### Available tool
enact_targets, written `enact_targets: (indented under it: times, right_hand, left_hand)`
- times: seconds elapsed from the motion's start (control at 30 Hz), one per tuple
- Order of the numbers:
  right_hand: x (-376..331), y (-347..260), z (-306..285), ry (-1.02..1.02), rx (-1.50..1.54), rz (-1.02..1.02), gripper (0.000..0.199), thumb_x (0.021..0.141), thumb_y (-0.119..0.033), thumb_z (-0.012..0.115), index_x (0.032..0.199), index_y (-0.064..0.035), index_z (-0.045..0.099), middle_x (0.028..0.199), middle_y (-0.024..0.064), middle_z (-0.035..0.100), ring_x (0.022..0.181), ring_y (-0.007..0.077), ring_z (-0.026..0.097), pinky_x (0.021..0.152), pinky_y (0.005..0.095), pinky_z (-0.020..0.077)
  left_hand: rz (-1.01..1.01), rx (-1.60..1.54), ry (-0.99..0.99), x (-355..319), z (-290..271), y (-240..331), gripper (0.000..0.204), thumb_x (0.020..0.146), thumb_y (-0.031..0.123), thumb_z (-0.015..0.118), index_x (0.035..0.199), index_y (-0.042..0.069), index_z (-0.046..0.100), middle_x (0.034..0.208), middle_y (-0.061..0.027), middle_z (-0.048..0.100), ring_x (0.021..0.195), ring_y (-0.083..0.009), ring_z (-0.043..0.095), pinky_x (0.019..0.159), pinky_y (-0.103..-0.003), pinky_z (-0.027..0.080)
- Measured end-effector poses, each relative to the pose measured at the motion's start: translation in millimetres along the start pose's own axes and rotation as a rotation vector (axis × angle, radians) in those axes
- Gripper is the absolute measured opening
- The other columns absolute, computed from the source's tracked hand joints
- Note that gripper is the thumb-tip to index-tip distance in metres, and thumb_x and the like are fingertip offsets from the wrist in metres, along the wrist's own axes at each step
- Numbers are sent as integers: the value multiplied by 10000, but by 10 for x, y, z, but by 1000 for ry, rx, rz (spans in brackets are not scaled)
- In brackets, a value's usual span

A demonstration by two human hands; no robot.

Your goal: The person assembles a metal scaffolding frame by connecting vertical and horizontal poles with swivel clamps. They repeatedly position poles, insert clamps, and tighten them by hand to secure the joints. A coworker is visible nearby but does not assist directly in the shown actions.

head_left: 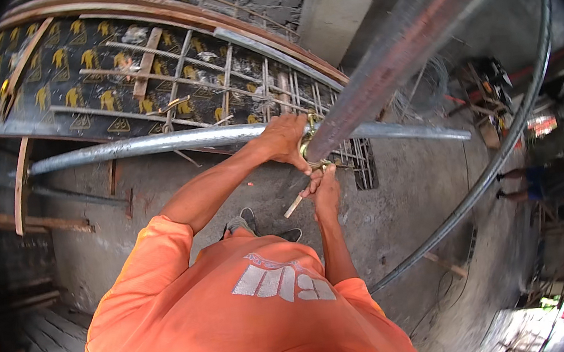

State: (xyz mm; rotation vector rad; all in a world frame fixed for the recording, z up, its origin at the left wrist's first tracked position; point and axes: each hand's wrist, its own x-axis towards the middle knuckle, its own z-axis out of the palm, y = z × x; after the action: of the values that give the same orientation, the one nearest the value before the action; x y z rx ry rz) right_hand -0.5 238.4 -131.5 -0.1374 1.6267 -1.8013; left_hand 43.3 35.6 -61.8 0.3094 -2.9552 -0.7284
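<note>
A brass-coloured scaffold coupler (305, 147) sits where a thick upright pipe (390, 59) meets a galvanized horizontal pipe (174, 142). My left hand (285, 141) is closed around the coupler's left side, lying against the horizontal pipe. Just below, my right hand (326, 190) is closed on a short pale bar (293, 207) that sticks out down and to the left; its other end is hidden in the fingers. That hand's fingertips are close to the coupler's lower end. I cannot make out whether the bar touches the coupler.
Beyond the horizontal pipe lies a dark printed formwork panel (76, 81) carrying a rebar grid (226, 78) and wooden strips. A long curved pipe (480, 205) crosses the right side. Another person (547, 180) stands far right. Timber (22, 185) stands at left; my shoes (248, 218) rest on concrete.
</note>
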Motion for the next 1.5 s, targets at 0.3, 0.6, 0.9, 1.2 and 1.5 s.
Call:
enact_targets:
  times: [0.3, 0.6, 0.9, 1.2, 1.5]
  right_hand:
    - [13, 161, 40, 67, 137, -88, 281, 1066, -278, 527, 1039, -11, 612, 760, 123, 630, 560, 196, 608, 583, 372, 518]
    - [-32, -220, 41, -88, -251, -217, 513, 1048, -543, 506, 1147, -71, 679, 753, 84, 658, 568, 173, 590, 543, 337, 460]
    - [492, 257, -212, -518, 5, -63, 517, 1072, -543, 489, 1102, -68, 689, 768, 76, 642, 560, 149, 560, 534, 304, 442]
    - [914, 639, -174, -694, 103, 105, 471, 1070, -524, 510, 1103, -90, 691, 803, 41, 625, 563, 119, 527, 522, 272, 431]
    - [1213, 1137, -51, -759, 175, 119, 426, 1068, -504, 532, 1105, -112, 693, 838, 5, 609, 566, 89, 493, 510, 241, 420]
  left_hand:
    - [-26, -36, -14, 61, 314, -215, 1254, 417, 680, 946, 1315, -89, 528, 1261, -296, 603, 1219, -449, 565, 1047, -497, 420]
    - [60, -67, -101, 58, 5, -302, 1219, 483, 749, 898, 1435, 59, 574, 1516, -236, 508, 1411, -403, 463, 1184, -500, 346]
    - [-79, -16, -131, 229, -72, 158, 1144, 501, 740, 898, 1381, 70, 607, 1455, -215, 546, 1352, -389, 498, 1145, -490, 373]
    - [-146, -58, -132, 243, 0, 270, 1071, 518, 732, 898, 1327, 80, 639, 1393, -194, 584, 1293, -375, 534, 1106, -480, 400]
    - [-189, -79, -154, 189, -49, 277, 998, 536, 724, 898, 1273, 91, 671, 1331, -174, 622, 1234, -361, 569, 1067, -470, 427]
